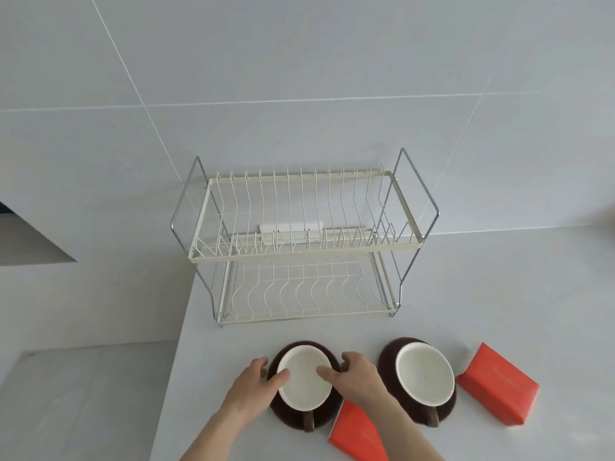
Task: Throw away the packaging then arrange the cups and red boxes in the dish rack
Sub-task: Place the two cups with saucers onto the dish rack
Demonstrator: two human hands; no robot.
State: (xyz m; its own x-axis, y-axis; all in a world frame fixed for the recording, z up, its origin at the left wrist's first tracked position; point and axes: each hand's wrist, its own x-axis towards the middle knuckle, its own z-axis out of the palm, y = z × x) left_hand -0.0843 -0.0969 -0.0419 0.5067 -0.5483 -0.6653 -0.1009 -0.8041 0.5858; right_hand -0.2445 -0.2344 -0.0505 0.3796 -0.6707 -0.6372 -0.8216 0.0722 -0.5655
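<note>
brown cup [305, 387], white inside, handle near

Bright, even, diffuse daylight, no visible source, soft faint shadows under the dish rack [304, 241] and cups [420, 377], no harsh glare, slight overall softness, wide-angle bowing of tile lines toward the edges, colours washed pale

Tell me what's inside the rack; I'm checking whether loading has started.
Both tiers of the rack hold nothing. Through the top wires only a white strip on the wall shows behind. Both cups and the red boxes sit on the counter.
</note>
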